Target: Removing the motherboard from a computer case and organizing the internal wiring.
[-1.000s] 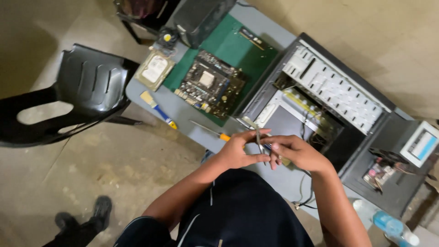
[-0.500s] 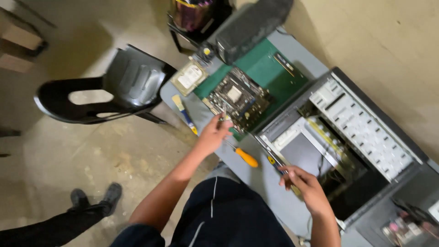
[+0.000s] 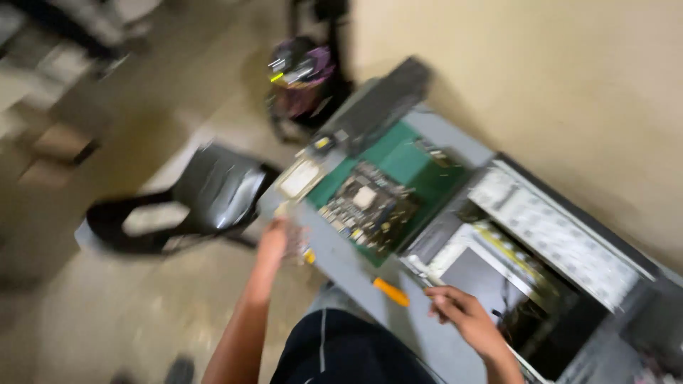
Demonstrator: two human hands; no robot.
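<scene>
At the table's near left edge, left hand (image 3: 276, 236) touches a small blurred part (image 3: 299, 245), grip unclear; right hand (image 3: 455, 313) sits curled beside the orange-handled screwdriver (image 3: 391, 291), near the open PC case (image 3: 541, 277) holding boards; motherboard (image 3: 366, 206) lies on green mat (image 3: 409, 160).

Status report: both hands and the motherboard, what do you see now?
Left hand at table edge, grip blurred. Right hand near open computer case, grip unclear. Motherboard untouched on green mat.
</scene>
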